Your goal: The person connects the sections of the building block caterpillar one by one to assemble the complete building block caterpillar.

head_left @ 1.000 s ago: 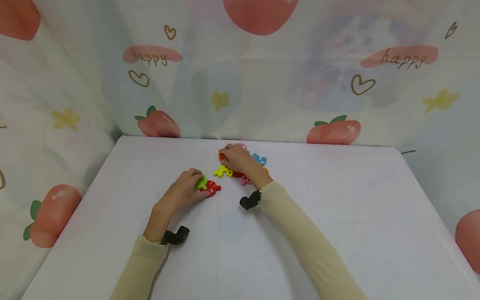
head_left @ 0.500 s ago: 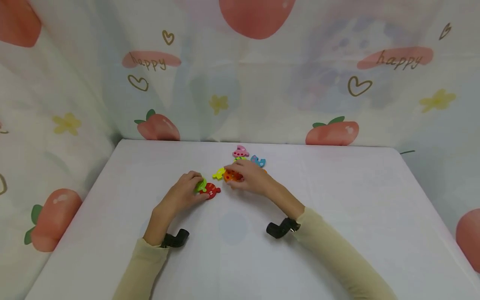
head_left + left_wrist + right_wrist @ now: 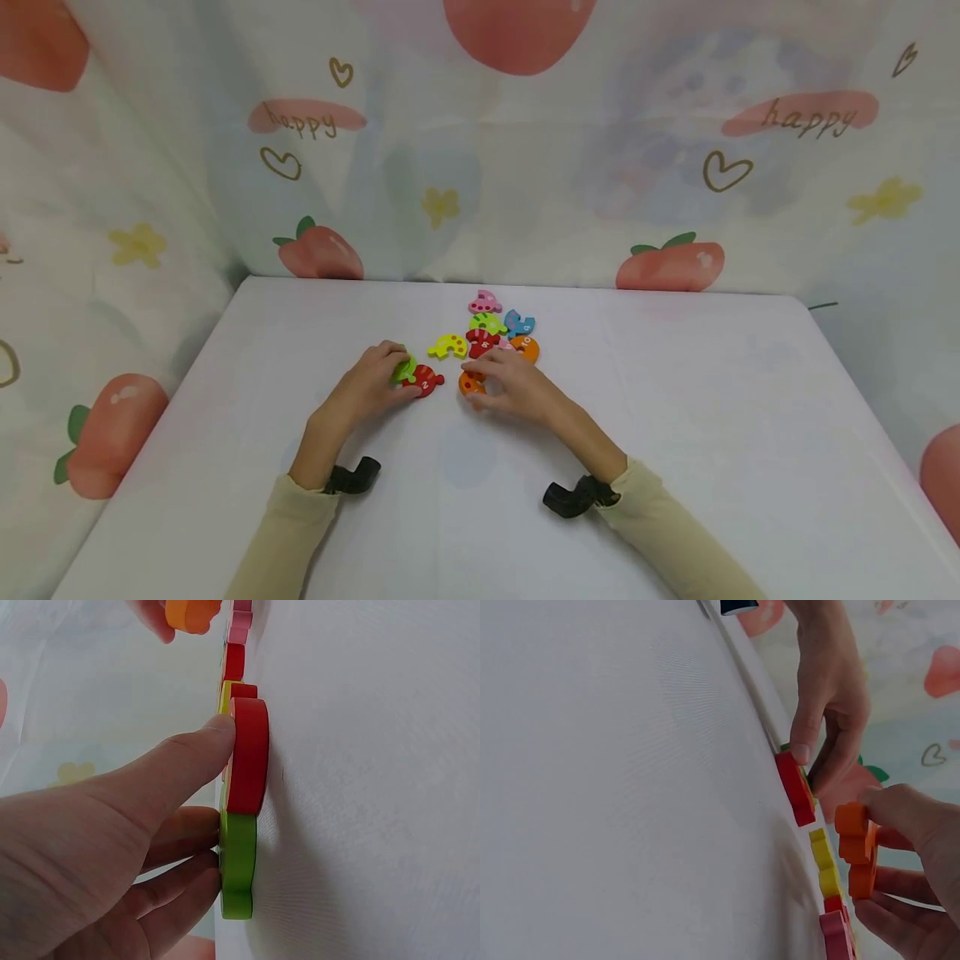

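In the head view my left hand (image 3: 367, 382) is over a green wooden puzzle piece (image 3: 406, 368) and a red one numbered 2 (image 3: 424, 381), lying side by side on the table. The left wrist view shows its thumb on the red piece (image 3: 249, 754) and its fingertips against the green piece (image 3: 238, 862). My right hand (image 3: 517, 387) pinches an orange spotted puzzle piece (image 3: 471, 384) between thumb and fingers, just right of the red piece. In the right wrist view this orange piece (image 3: 856, 847) is tilted up, above the table.
Behind my right hand several animal- and car-shaped pieces lie together: yellow (image 3: 447, 346), red (image 3: 481, 340), green (image 3: 486, 323), pink (image 3: 485, 302), blue (image 3: 519, 323) and orange (image 3: 527, 347). The white-covered table (image 3: 675, 433) ends at a printed curtain (image 3: 525, 192).
My right hand has brought the orange spotted piece from the far side of the cluster toward me, uncovering the other pieces. My left hand stays where it was on the red and green pieces.
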`<state>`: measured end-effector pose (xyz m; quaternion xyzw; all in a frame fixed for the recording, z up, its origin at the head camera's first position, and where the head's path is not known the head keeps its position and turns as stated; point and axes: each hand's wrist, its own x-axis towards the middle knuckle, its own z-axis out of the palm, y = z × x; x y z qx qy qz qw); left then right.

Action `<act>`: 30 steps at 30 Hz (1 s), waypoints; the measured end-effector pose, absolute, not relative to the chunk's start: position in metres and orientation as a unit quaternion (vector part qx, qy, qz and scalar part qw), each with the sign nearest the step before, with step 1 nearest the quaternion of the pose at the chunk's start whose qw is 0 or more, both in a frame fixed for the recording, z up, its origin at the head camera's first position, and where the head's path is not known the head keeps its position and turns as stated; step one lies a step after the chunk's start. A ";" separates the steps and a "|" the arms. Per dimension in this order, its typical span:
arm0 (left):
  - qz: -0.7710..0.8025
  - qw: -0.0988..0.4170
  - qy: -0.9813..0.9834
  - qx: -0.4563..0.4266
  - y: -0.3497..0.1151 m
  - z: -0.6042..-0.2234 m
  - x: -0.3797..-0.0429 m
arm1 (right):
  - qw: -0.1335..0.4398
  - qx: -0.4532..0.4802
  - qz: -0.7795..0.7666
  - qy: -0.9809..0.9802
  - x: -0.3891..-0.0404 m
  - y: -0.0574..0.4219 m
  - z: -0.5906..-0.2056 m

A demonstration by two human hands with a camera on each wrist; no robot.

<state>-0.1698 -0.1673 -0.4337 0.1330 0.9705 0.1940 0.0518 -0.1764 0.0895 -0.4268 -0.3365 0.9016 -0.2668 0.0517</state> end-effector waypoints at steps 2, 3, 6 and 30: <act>0.196 0.047 0.970 0.136 -0.167 -0.434 -0.170 | 0.057 -0.339 -0.251 0.905 -0.176 0.088 -0.429; 0.197 0.045 0.970 0.136 -0.167 -0.434 -0.170 | 0.060 -0.341 -0.241 0.907 -0.176 0.087 -0.431; 0.199 0.043 0.969 0.138 -0.167 -0.433 -0.169 | 0.057 -0.355 -0.192 0.913 -0.176 0.084 -0.435; 0.198 0.053 0.970 0.129 -0.166 -0.432 -0.168 | 0.170 -0.434 -0.190 0.864 -0.177 0.091 -0.430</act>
